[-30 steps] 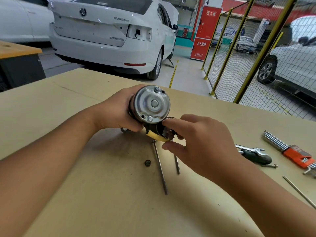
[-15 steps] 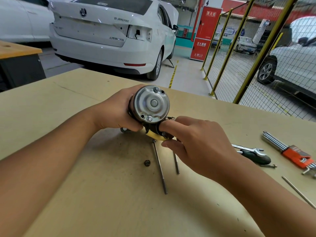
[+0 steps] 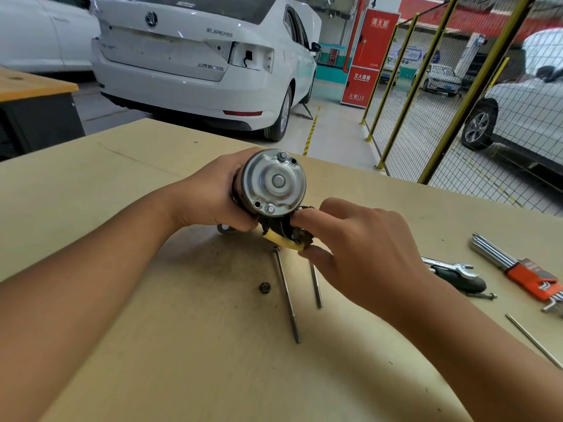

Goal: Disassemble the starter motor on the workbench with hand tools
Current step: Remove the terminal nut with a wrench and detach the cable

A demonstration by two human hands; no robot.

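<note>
- Since a second ago my right hand (image 3: pixel 362 257) has slid a little up and in along the dark lower part of the round silver-capped starter motor (image 3: pixel 272 190); the motor itself has barely shifted.
- My right fingers (image 3: pixel 307 216) are curled narrowly, forefinger above and thumb below, pinching the black and yellow end piece (image 3: pixel 285 236) under the cap.
- My left hand (image 3: pixel 210 196) grips the motor body from the left, fingers wrapped round it, holding it tilted above the tan wooden desk (image 3: pixel 122 300) with the end cap facing me.
- Just below the motor, two long thin steel through-bolts (image 3: pixel 288 296) lie on the desk, nearly side by side, with a small dark nut (image 3: pixel 265 287) just to their left.
- Farther right lie a silver open-end spanner (image 3: pixel 451 264) across a black-handled screwdriver (image 3: pixel 463 281), then a set of hex keys in an orange holder (image 3: pixel 530 275), and a thin loose rod (image 3: pixel 533 341) near the desk edge.
- Beyond the desk stand a white saloon car (image 3: pixel 198 65) and a yellow-framed mesh fence (image 3: pixel 426 102).
</note>
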